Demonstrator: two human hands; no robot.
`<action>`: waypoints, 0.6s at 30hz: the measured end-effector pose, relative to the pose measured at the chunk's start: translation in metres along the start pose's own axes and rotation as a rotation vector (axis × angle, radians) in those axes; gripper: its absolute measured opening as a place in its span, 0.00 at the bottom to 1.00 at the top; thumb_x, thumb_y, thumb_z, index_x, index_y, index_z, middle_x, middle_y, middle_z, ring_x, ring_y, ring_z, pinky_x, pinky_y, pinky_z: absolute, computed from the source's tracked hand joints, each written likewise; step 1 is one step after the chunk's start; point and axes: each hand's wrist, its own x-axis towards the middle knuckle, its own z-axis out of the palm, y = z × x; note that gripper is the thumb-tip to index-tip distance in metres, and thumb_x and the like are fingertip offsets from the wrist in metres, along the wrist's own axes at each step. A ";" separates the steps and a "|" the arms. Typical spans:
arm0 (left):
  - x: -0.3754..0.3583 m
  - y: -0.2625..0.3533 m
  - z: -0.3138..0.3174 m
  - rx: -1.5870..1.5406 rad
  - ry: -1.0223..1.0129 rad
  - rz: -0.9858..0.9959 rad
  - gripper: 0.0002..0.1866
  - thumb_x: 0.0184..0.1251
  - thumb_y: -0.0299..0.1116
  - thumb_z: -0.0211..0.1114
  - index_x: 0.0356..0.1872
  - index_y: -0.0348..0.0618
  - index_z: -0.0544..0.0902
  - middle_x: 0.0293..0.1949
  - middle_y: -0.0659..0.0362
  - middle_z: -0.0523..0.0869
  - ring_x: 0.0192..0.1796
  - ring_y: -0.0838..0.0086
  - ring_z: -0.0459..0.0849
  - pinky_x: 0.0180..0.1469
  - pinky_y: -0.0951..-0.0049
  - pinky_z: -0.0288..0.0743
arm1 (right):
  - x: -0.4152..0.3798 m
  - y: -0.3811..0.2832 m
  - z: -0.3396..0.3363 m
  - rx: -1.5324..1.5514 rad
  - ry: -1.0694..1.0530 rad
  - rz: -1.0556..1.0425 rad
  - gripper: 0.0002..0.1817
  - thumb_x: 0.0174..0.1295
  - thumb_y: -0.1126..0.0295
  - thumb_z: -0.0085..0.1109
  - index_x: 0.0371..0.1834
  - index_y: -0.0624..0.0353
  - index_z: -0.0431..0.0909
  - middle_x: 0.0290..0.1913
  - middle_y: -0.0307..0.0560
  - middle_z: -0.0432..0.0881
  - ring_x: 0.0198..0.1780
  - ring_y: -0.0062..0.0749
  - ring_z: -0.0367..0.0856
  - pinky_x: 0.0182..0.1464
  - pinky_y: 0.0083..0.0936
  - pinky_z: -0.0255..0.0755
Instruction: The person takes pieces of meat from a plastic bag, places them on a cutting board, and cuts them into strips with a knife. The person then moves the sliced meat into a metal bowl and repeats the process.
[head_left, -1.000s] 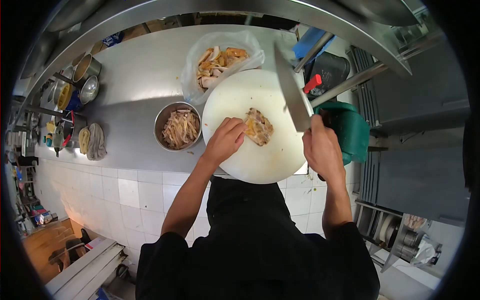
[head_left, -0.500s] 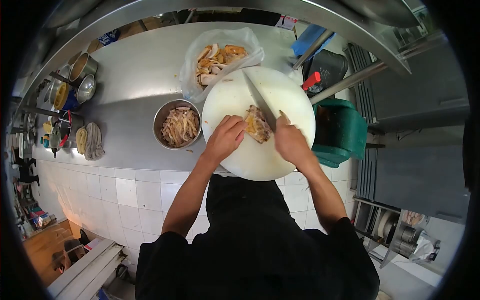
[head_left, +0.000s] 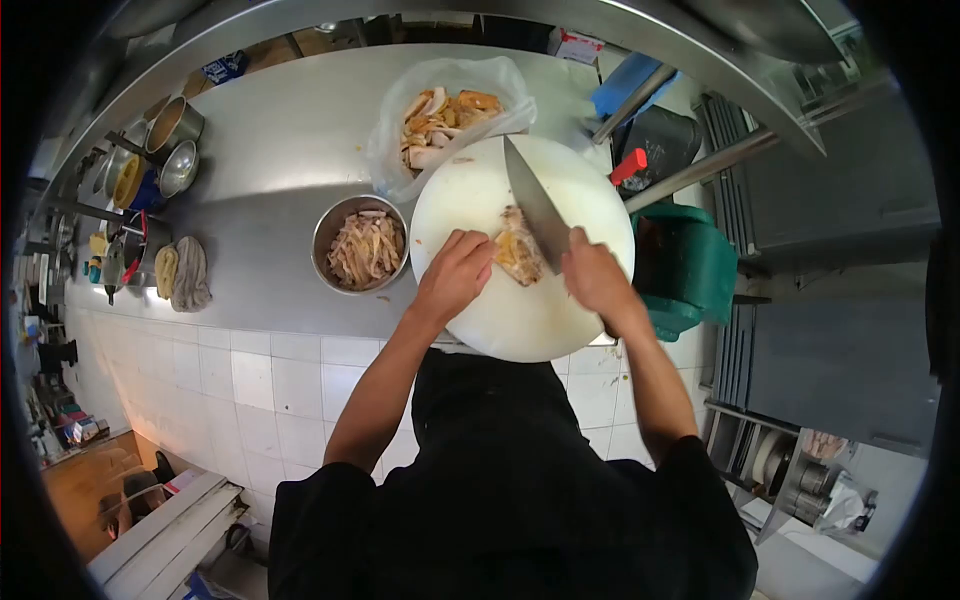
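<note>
A browned piece of meat [head_left: 518, 252] lies on the round white cutting board [head_left: 460, 205]. Its left edge is against the fingertips of my left hand [head_left: 458, 272], which are bent and pressed together on it. My right hand [head_left: 595, 275] is closed round the grip of a broad knife [head_left: 535, 205]. The blade points up and to the left, along the right side of the meat. Left of the board, a steel bowl [head_left: 318, 246] holds pale strips of meat. Behind the board, an open clear plastic bag [head_left: 385, 150] contains browned and pale pieces.
A green bin [head_left: 710, 265] stands right of the board, and a red handle [head_left: 628, 166] shows near a metal post. Pots [head_left: 172, 128] and folded cloths [head_left: 190, 275] are at the left of the steel table [head_left: 260, 130]. A metal shelf edge [head_left: 390, 8] crosses overhead.
The knife has shifted slightly right and its blade now shows a broader face, away from the meat. My right hand has moved a little right. The view has shifted slightly.
</note>
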 end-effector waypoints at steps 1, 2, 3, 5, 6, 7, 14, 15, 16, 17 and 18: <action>-0.004 -0.001 0.000 0.013 -0.004 0.016 0.15 0.53 0.18 0.70 0.44 0.37 0.85 0.45 0.55 0.82 0.48 0.58 0.81 0.51 0.61 0.79 | 0.000 0.010 -0.010 0.013 -0.040 -0.018 0.15 0.68 0.69 0.54 0.52 0.69 0.71 0.37 0.77 0.83 0.43 0.79 0.81 0.51 0.61 0.73; -0.001 -0.004 -0.001 0.024 0.012 0.022 0.15 0.53 0.18 0.70 0.44 0.37 0.85 0.45 0.55 0.82 0.48 0.58 0.81 0.51 0.61 0.79 | 0.007 0.041 -0.006 0.050 0.048 -0.210 0.12 0.68 0.69 0.50 0.45 0.69 0.70 0.36 0.75 0.83 0.36 0.70 0.84 0.44 0.58 0.77; -0.002 -0.004 0.000 0.032 0.011 0.010 0.15 0.53 0.18 0.70 0.44 0.37 0.85 0.44 0.55 0.82 0.48 0.58 0.81 0.51 0.61 0.80 | -0.005 0.014 -0.043 0.299 -0.185 0.096 0.10 0.68 0.71 0.51 0.41 0.70 0.69 0.31 0.68 0.81 0.24 0.55 0.83 0.32 0.47 0.77; -0.003 -0.004 0.002 0.040 0.018 -0.011 0.16 0.53 0.18 0.70 0.44 0.37 0.85 0.44 0.55 0.82 0.48 0.58 0.81 0.51 0.61 0.80 | -0.008 0.028 -0.052 0.450 -0.218 0.141 0.10 0.69 0.72 0.50 0.40 0.71 0.69 0.27 0.62 0.79 0.16 0.43 0.79 0.24 0.39 0.74; -0.003 -0.003 0.002 0.040 0.020 -0.017 0.16 0.53 0.18 0.70 0.44 0.37 0.85 0.44 0.55 0.82 0.47 0.58 0.80 0.51 0.61 0.80 | -0.011 0.030 -0.054 0.448 -0.221 0.140 0.10 0.69 0.72 0.50 0.40 0.71 0.69 0.27 0.62 0.79 0.16 0.43 0.79 0.24 0.39 0.74; -0.002 -0.004 0.003 0.041 0.023 -0.022 0.16 0.53 0.18 0.70 0.45 0.38 0.85 0.43 0.55 0.82 0.47 0.58 0.80 0.51 0.61 0.80 | -0.014 0.029 -0.059 0.468 -0.215 0.142 0.09 0.69 0.72 0.49 0.39 0.70 0.69 0.27 0.63 0.79 0.18 0.45 0.79 0.25 0.40 0.74; 0.009 0.010 0.001 -0.009 0.008 -0.022 0.14 0.53 0.18 0.69 0.42 0.40 0.85 0.46 0.56 0.82 0.51 0.59 0.80 0.52 0.62 0.79 | -0.033 -0.004 -0.076 0.087 0.278 -0.164 0.08 0.68 0.73 0.54 0.43 0.68 0.71 0.28 0.73 0.80 0.34 0.72 0.81 0.38 0.59 0.73; 0.007 0.010 0.002 -0.027 0.012 -0.016 0.14 0.53 0.18 0.69 0.42 0.40 0.85 0.46 0.56 0.82 0.51 0.59 0.80 0.52 0.62 0.79 | -0.032 -0.012 -0.077 0.050 0.343 -0.178 0.08 0.68 0.73 0.55 0.44 0.68 0.71 0.27 0.72 0.80 0.33 0.71 0.81 0.38 0.60 0.73; 0.005 0.009 0.004 0.006 -0.019 0.007 0.14 0.53 0.18 0.70 0.42 0.40 0.85 0.47 0.56 0.82 0.51 0.59 0.80 0.52 0.62 0.79 | -0.029 -0.014 -0.078 -0.009 0.377 -0.204 0.09 0.68 0.74 0.57 0.46 0.67 0.71 0.25 0.71 0.80 0.33 0.71 0.82 0.37 0.60 0.74; 0.003 0.008 0.004 0.043 -0.049 0.029 0.14 0.53 0.17 0.70 0.41 0.40 0.85 0.48 0.56 0.82 0.51 0.59 0.80 0.51 0.63 0.79 | -0.026 -0.018 -0.076 0.004 0.385 -0.202 0.10 0.68 0.72 0.56 0.47 0.66 0.70 0.24 0.71 0.80 0.31 0.70 0.83 0.36 0.60 0.74; 0.005 0.008 0.005 0.044 -0.050 0.026 0.13 0.54 0.18 0.70 0.41 0.41 0.85 0.48 0.57 0.82 0.52 0.60 0.80 0.52 0.63 0.79 | -0.021 -0.022 -0.073 -0.033 0.331 -0.148 0.11 0.69 0.71 0.55 0.48 0.66 0.70 0.25 0.72 0.81 0.33 0.70 0.84 0.38 0.61 0.75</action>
